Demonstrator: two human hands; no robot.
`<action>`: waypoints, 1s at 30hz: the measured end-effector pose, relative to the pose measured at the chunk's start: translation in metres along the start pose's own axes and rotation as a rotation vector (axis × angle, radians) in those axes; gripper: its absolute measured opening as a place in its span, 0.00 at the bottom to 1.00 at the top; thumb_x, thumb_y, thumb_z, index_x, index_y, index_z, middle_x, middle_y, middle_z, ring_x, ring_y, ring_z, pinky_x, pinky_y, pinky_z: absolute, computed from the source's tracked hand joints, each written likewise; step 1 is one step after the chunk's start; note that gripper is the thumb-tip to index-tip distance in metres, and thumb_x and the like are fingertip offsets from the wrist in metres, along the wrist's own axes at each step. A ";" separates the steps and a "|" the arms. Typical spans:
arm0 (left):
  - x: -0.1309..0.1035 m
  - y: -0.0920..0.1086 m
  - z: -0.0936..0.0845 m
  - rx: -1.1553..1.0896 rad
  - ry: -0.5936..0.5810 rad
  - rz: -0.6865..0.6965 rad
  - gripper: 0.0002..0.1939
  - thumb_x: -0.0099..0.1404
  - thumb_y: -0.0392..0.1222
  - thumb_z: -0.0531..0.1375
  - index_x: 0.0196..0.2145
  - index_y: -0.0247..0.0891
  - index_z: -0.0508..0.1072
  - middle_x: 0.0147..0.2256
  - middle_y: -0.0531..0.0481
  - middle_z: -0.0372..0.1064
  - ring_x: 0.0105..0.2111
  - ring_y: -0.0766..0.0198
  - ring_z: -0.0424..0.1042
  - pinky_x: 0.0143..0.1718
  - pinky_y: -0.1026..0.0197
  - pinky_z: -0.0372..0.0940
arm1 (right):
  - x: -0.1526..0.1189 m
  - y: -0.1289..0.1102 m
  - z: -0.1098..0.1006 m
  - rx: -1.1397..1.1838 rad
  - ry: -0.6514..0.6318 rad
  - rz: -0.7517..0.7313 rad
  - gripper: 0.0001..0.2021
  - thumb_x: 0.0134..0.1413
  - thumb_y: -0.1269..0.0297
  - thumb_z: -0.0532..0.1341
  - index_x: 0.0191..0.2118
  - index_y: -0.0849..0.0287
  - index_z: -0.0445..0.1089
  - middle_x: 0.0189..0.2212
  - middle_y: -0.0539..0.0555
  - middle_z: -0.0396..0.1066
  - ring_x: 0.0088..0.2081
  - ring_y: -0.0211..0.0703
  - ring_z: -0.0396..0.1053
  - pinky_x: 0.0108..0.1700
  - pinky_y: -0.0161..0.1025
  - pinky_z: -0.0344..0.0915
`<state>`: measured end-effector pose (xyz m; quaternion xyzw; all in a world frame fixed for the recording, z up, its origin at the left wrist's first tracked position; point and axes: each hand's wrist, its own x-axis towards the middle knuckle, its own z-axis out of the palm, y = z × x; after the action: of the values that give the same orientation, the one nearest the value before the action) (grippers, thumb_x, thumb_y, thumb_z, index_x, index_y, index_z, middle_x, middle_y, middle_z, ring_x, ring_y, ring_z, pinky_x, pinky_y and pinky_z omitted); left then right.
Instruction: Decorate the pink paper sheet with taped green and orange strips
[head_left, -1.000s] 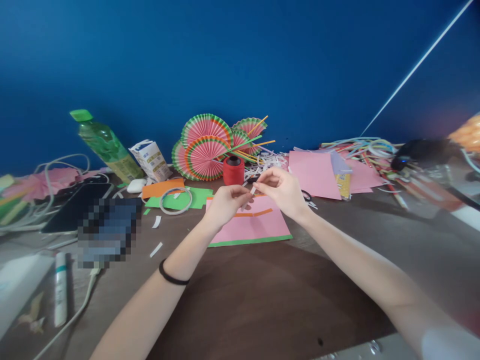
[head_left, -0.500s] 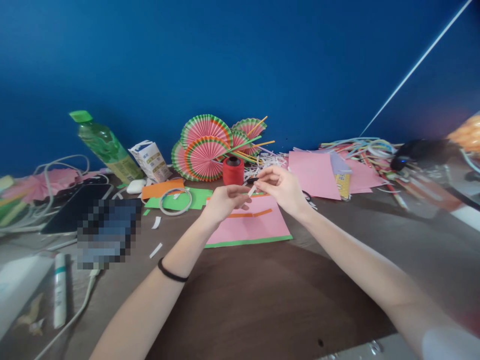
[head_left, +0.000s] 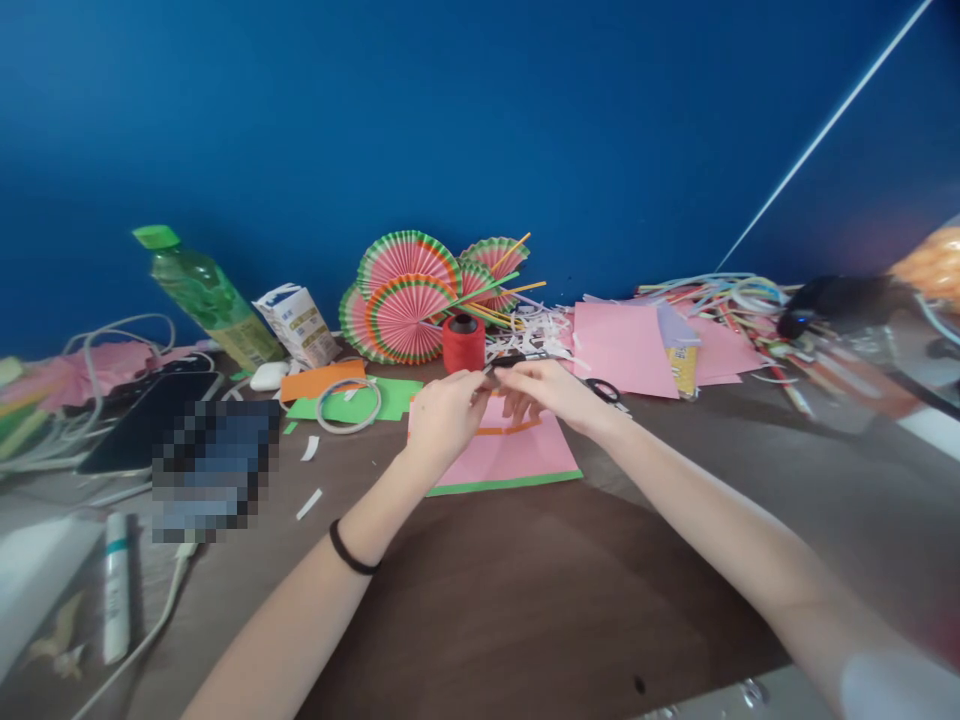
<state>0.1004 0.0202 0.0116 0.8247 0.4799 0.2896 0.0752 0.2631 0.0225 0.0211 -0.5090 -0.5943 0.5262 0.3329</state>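
Note:
My left hand [head_left: 448, 415] and my right hand [head_left: 551, 392] meet above a pink sheet of paper [head_left: 517, 460] on the dark table. The sheet has a green strip along its near edge and orange strips [head_left: 523, 427] across its upper part. The thumb and fingers of my left hand are pinched together. My right hand is also closed at the fingertips, its other fingers curled down over the sheet. Whatever lies between the fingertips is hidden. Black-handled scissors [head_left: 602, 391] lie just right of my right hand, partly covered.
Behind the hands stand a red thread spool [head_left: 463, 345] and pleated paper fans [head_left: 411, 315]. Orange paper [head_left: 322, 378], green paper [head_left: 397, 398] and a tape ring [head_left: 322, 405] lie left. A green bottle [head_left: 214, 305], carton [head_left: 298, 325] and phone [head_left: 217, 465] are farther left; pink sheets [head_left: 626, 345] are right.
The white strip seen between my fingertips is now out of sight. My hands have come closer together, and the left has turned so its fingers point more away from me.

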 end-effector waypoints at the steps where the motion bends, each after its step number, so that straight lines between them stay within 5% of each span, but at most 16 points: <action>1: -0.001 0.001 0.001 0.025 -0.004 0.019 0.08 0.60 0.37 0.53 0.31 0.39 0.72 0.32 0.49 0.73 0.32 0.61 0.71 0.33 0.61 0.61 | 0.000 0.001 0.001 -0.001 -0.021 -0.001 0.16 0.48 0.52 0.59 0.25 0.62 0.64 0.18 0.53 0.70 0.19 0.36 0.69 0.16 0.27 0.56; 8: 0.006 -0.009 0.007 -0.465 -0.001 -0.213 0.15 0.56 0.37 0.56 0.43 0.38 0.66 0.39 0.48 0.71 0.34 0.65 0.71 0.37 0.63 0.64 | 0.004 0.000 -0.014 -0.074 0.095 -0.004 0.04 0.48 0.70 0.58 0.25 0.62 0.64 0.18 0.51 0.70 0.19 0.34 0.68 0.18 0.28 0.58; 11: 0.006 -0.013 0.015 -0.377 0.051 -0.253 0.10 0.56 0.33 0.55 0.38 0.35 0.68 0.38 0.46 0.70 0.34 0.65 0.70 0.38 0.61 0.64 | 0.002 -0.007 -0.025 -0.119 0.213 -0.028 0.05 0.49 0.70 0.58 0.24 0.62 0.64 0.18 0.50 0.69 0.19 0.32 0.66 0.19 0.27 0.57; 14: 0.003 -0.006 0.029 -0.268 -0.090 -0.138 0.07 0.56 0.31 0.53 0.31 0.35 0.71 0.31 0.48 0.71 0.33 0.63 0.69 0.37 0.60 0.63 | -0.001 -0.013 -0.035 -0.101 0.273 -0.058 0.05 0.48 0.70 0.59 0.25 0.62 0.64 0.18 0.50 0.69 0.19 0.32 0.66 0.20 0.28 0.57; 20: -0.002 0.010 0.057 -0.075 -0.193 -0.025 0.05 0.56 0.37 0.59 0.32 0.36 0.72 0.34 0.47 0.70 0.37 0.58 0.66 0.41 0.57 0.60 | -0.004 -0.018 -0.041 -0.079 0.255 -0.090 0.05 0.48 0.67 0.60 0.26 0.62 0.64 0.20 0.51 0.69 0.22 0.34 0.67 0.23 0.30 0.59; 30: -0.002 0.012 0.064 -0.025 -0.284 -0.064 0.03 0.56 0.35 0.58 0.29 0.36 0.72 0.33 0.47 0.70 0.37 0.57 0.65 0.41 0.56 0.59 | -0.003 -0.017 -0.042 -0.129 0.230 -0.110 0.04 0.49 0.68 0.58 0.27 0.62 0.65 0.20 0.52 0.70 0.24 0.35 0.68 0.23 0.30 0.59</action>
<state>0.1436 0.0221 -0.0371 0.8407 0.4868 0.1735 0.1617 0.2987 0.0325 0.0477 -0.5528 -0.6118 0.4060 0.3940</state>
